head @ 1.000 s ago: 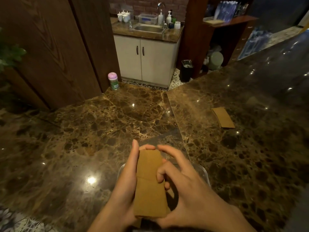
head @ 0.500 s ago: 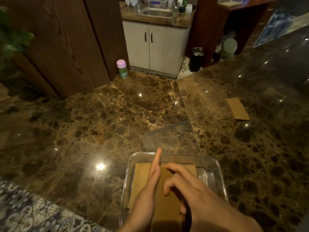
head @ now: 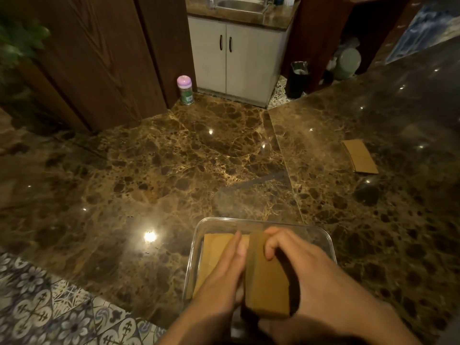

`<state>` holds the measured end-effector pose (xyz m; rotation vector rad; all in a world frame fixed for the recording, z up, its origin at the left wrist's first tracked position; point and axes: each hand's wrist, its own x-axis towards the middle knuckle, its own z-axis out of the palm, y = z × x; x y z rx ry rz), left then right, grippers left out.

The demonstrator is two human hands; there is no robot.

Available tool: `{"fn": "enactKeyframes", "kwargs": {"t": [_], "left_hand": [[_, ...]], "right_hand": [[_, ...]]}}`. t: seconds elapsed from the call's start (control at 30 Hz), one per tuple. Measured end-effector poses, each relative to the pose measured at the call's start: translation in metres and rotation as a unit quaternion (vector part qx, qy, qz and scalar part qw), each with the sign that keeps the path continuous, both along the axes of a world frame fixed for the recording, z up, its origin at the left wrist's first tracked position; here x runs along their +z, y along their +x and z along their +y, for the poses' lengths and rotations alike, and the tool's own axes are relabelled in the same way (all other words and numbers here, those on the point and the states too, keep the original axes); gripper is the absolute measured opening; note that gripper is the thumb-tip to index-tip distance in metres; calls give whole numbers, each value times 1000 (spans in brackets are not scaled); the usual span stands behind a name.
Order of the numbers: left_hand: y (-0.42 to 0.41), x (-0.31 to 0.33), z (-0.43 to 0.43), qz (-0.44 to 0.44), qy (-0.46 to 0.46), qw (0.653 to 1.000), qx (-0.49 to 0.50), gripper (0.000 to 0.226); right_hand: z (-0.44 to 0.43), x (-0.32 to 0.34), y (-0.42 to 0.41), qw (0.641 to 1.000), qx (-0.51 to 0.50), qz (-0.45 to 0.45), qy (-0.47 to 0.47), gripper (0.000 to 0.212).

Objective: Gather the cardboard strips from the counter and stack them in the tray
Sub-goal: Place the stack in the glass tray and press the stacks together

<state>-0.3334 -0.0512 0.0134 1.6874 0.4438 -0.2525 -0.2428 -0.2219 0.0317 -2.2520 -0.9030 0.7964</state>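
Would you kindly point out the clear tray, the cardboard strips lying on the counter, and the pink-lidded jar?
clear tray (head: 193, 255): head view, left wall.
cardboard strips on the counter (head: 359, 156): head view, top face.
pink-lidded jar (head: 186, 92): head view, its body.

Left hand (head: 221, 277) flat, right hand (head: 316, 272) curled, gripping.

Counter (head: 174, 170) is showing polished, glossy brown marble, mirroring point lights. Tray (head: 311, 235) is appearing clear and smooth; glass or plastic cannot be told. Cardboard strips (head: 268, 282) are presenting a matt, tan paper face. Behind, the wall panel (head: 99, 58) is displaying grained dark wood, the sink (head: 239, 5) is gleaming as bare metal, and the cabinet doors (head: 236, 61) are looking smooth and white.
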Motion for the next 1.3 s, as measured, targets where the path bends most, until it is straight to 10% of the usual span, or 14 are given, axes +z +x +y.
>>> {"fn": "enactKeyframes", "kwargs": {"t": [0.13,0.27,1.13,1.3], "left_hand": [[-8,-26,43,-183,455,853,-177,38],[1,-35,53,-117,565,744,-337,55],[-2,-60,50,-124,600,746,-261,67],[-2,-59,49,-127,601,744,-264,78]], "right_hand": [[7,2,13,987,75,-100,-101,76],[31,-9,6,957,158,-132,-204,95],[32,-35,7,975,94,-158,-124,82],[10,-14,20,954,135,-147,-222,90]]}}
